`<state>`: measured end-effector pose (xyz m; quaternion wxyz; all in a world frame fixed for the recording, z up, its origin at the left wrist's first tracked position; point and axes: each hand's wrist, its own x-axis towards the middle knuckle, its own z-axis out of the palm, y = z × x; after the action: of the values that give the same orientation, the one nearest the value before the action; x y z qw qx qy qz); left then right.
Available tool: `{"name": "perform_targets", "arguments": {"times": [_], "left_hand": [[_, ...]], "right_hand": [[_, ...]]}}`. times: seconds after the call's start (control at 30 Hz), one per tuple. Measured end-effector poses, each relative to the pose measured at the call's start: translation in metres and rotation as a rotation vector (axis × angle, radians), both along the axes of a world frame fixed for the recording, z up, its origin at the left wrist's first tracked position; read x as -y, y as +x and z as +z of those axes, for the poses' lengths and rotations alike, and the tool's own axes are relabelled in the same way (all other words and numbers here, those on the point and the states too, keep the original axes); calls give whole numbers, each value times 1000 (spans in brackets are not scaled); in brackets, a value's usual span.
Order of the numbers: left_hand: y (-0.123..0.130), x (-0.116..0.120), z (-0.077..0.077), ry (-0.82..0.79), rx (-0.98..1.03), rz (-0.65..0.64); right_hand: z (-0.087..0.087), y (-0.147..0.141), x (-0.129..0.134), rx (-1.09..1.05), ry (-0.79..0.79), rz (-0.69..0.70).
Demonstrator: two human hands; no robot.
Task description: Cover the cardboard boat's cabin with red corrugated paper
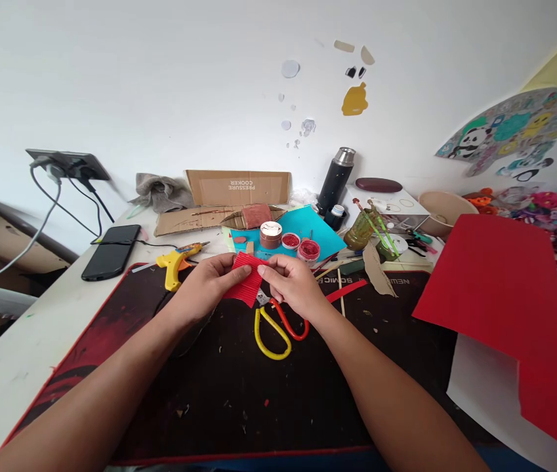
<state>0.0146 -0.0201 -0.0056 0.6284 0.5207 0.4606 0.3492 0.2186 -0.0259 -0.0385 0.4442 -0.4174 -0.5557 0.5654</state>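
Observation:
Both hands pinch a small piece of red corrugated paper (245, 283) above the dark mat. My left hand (208, 283) grips its left side, thumb on top. At its right edge my right hand (294, 283) holds it between thumb and fingers. A pair of scissors (272, 334) with one yellow and one red handle loop lies just below; its blades are partly hidden behind the paper and my right hand. To the right of that hand lies a narrow red strip (347, 290).
A yellow glue gun (174, 269) and black phone (111, 252) are at left. Behind stand open paint pots (308, 250) on blue paper (325, 236), a dark flask (336, 180) and a glass jar (358, 233). Large red sheet (499, 288) lies right.

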Motion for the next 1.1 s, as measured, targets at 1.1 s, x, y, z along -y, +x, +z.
{"name": "perform_targets", "arguments": {"times": [1.1], "left_hand": [[-15,-8,4,27,-29,-120]], "right_hand": [[1,1,0,-4,2,40]]}}
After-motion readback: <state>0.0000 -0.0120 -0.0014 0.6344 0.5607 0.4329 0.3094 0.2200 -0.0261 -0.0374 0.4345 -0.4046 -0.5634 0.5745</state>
